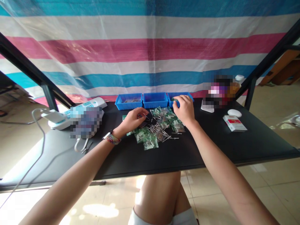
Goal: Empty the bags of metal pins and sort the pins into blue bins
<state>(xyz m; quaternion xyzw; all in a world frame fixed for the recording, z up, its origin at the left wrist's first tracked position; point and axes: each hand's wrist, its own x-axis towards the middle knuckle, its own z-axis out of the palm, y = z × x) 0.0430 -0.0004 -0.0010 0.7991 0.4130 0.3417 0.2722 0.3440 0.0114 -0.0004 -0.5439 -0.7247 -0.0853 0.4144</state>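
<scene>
A pile of green-and-clear packets (150, 142) and loose metal rivets (158, 127) lies mid-table. My left hand (136, 118) is at the pile's left side, its fingers closed round a thin metal rivet. My right hand (184, 107) is over the front of the right blue bin (189, 96), fingers curled together on a small green packet (173, 99). The middle blue bin (155, 100) stands beside it. In the left blue bin (128, 100) lie some small pieces.
On the black table (178, 156), a power strip (81, 107) with a cable stands left. At the right are a white box (235, 123), a white oval object (234, 113) and a bottle (238, 82). A striped sheet (150, 47) hangs behind.
</scene>
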